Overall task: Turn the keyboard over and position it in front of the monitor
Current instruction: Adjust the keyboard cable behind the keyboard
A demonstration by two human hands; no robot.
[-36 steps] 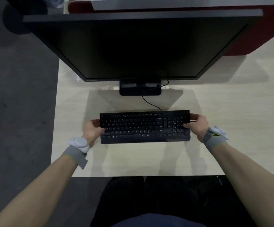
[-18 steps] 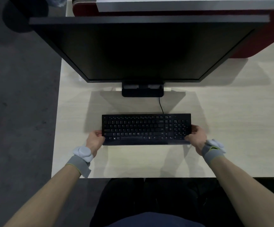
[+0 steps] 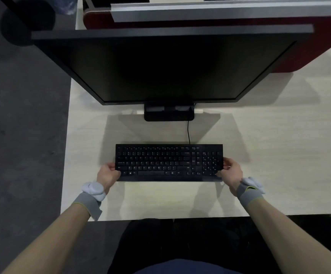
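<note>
- In the head view, the black keyboard [image 3: 169, 162] is lying flat on the light wooden desk [image 3: 269, 155], with its keys facing up and its long side parallel to the near edge of the desk.
- It is sitting in front of the monitor [image 3: 166, 66], just a little nearer to the person than the monitor stand [image 3: 169, 113], and apart from it.
- A thin black cable [image 3: 188, 133] is running from the back edge of the keyboard toward the stand.
- The left hand [image 3: 107, 174] is gripping the left end of the keyboard, with the thumb resting on the lower left corner and the fingers curled around the edge.
- The right hand [image 3: 231, 172] is gripping the right end in the same way, with the thumb on the number pad side and the fingers wrapped over the edge.
- Both wrists are wearing a grey band [image 3: 88, 204] with a white device [image 3: 93, 189] on it.
- A dark red partition [image 3: 309, 56] is standing behind the monitor.
</note>
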